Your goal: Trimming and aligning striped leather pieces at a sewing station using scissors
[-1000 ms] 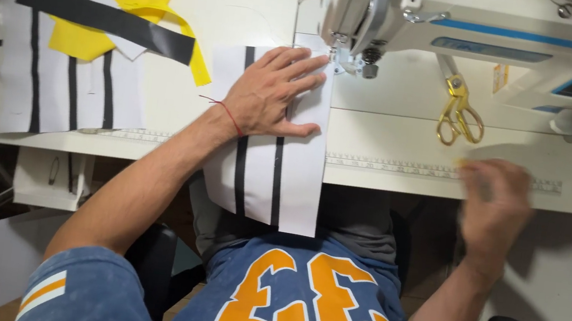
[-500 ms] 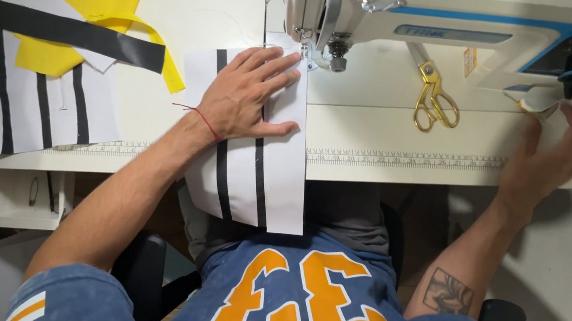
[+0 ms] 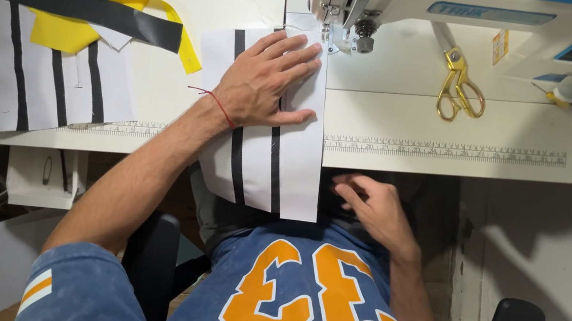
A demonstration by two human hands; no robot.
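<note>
Your right hand (image 3: 375, 209) has dropped from the sewing machine (image 3: 409, 7) to your lap, fingers loose and empty; your left hand (image 3: 267, 81) presses flat, open, on the striped white fabric (image 3: 284, 175).

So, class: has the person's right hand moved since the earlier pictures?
Yes. The right hand has come down from beside the sewing machine to below the table edge, near the lap.

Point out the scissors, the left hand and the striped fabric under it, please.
scissors (image 3: 460, 88): head view, on the pivot above the gold handles.
left hand (image 3: 265, 82): head view, on the back of the hand.
striped fabric (image 3: 292, 180): head view, on the white part hanging over the table edge.
</note>
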